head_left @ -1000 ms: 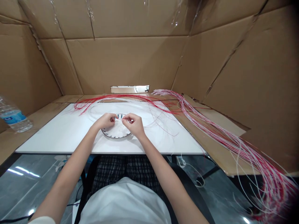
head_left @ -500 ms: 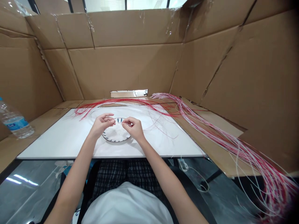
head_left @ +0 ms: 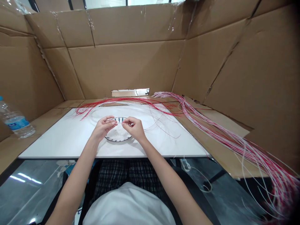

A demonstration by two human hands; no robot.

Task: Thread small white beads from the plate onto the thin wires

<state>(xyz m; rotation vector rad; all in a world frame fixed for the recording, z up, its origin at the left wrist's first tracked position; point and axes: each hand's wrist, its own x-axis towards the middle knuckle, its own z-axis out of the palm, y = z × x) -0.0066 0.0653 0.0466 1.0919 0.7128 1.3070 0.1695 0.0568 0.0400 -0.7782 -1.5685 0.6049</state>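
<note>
Over a white plate (head_left: 118, 136) with a dark rim and blue marks, both of my hands are raised close together. My left hand (head_left: 103, 127) has its thumb and fingertips brought together at the plate's left side; whatever is between them is too small to tell. Facing it, my right hand (head_left: 134, 127) makes a pinch with thumb and forefinger, its other fingers curled, and what it holds is also too small to name. Small clear or whitish bits seem to lie in the plate. A few thin red and white strands trail right of my right hand.
Red strands (head_left: 112, 100) curve across the back of the white board (head_left: 58, 140). A thick red-and-white bundle of strands (head_left: 211, 128) runs down the right side. A water bottle (head_left: 17, 122) leans at the left. Cardboard walls (head_left: 131, 67) enclose the table.
My left hand has shifted slightly right, closer to my right hand, with its fingers drawn more together. My right hand keeps its pinch. The camera view has moved a little.
</note>
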